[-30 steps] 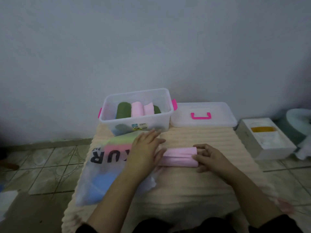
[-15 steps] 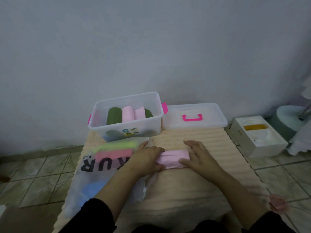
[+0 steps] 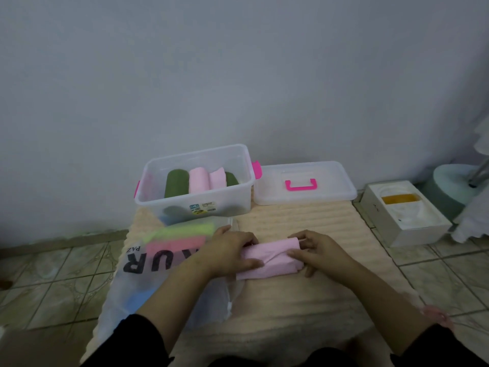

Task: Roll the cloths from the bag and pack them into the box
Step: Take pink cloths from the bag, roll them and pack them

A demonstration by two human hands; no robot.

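Head view: both hands' grip curls around the pink cloth (image 3: pixel 268 256); the bag (image 3: pixel 148 271) reads "UR" and "PAZ".

bag (image 3: pixel 137 284) lettering half covered by left forearm, only "UR" and small "PAZ" readable; colours inside show as blurred smears, item count unclear. Left hand (image 3: pixel 227 254) covers the left end of the pink cloth (image 3: pixel 267 259); right hand (image 3: pixel 318 251) hides its right end. Lower layer in the box (image 3: pixel 193 181) fogged by the plastic wall, label (image 3: pixel 202 207) too small to read. Grey round base (image 3: pixel 455 181) cut by right edge
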